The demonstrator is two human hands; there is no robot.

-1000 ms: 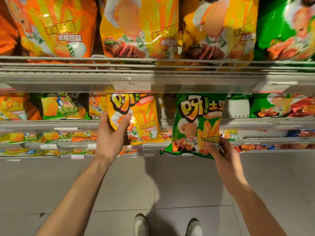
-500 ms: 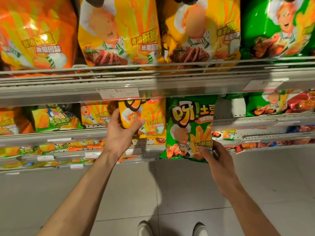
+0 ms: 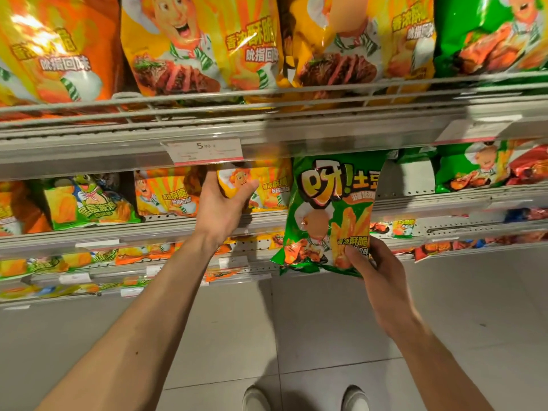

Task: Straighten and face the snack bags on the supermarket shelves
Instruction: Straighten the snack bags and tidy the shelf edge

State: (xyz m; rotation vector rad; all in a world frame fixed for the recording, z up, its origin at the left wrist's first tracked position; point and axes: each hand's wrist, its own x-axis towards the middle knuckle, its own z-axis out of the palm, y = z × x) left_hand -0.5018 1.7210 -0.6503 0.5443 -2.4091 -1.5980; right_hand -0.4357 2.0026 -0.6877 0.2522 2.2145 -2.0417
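Top shelf [image 3: 267, 134] had a wire rail along the front and big bags standing on it: an orange bag [image 3: 56, 51] at the left, two yellow bags [image 3: 201, 46] in the middle, a green bag [image 3: 489, 34] at the right. A price tag [image 3: 204, 150] was clipped to its edge. The second shelf [image 3: 166, 228] carried smaller bags, a green-yellow bag [image 3: 89, 203] beside a small orange bag [image 3: 166, 194]. Lower shelves [image 3: 89, 274] held more packs, too blurry to tell. Grey tiled floor [image 3: 296, 336] below.

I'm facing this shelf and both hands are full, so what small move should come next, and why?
Probably seat the green bag in the bare slot right of the yellow bag. The right hand pinches its lower corner and it hangs in front of the shelves, upright and front out, while the left hand grips the yellow bag on the shelf.
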